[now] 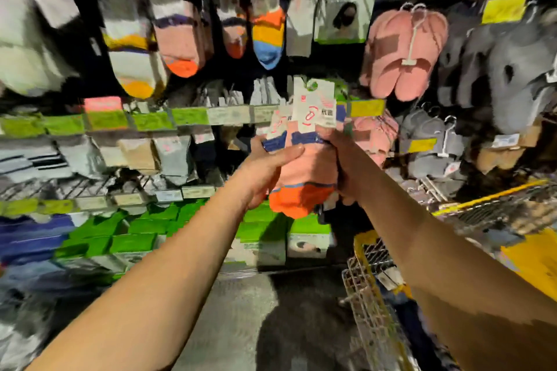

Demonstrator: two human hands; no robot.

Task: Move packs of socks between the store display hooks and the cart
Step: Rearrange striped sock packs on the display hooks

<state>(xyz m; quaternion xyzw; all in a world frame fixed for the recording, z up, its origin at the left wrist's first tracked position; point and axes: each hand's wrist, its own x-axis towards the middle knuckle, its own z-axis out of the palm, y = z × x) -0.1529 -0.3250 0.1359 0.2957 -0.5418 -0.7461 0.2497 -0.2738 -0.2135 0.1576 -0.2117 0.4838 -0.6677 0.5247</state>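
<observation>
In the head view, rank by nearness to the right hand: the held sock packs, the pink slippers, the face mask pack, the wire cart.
1. Sock packs, gripped by the right hand and left hand.
2. Wire cart, lower right; pink slippers, upper right: too close to call.
3. Face mask pack, top centre.

We see pink slippers point(404, 48) hanging at upper right, grey slippers point(512, 69) beside them, and a mask pack point(346, 9) to their left. Green boxes point(135, 238) fill the low shelf above the grey floor point(241, 325).
</observation>
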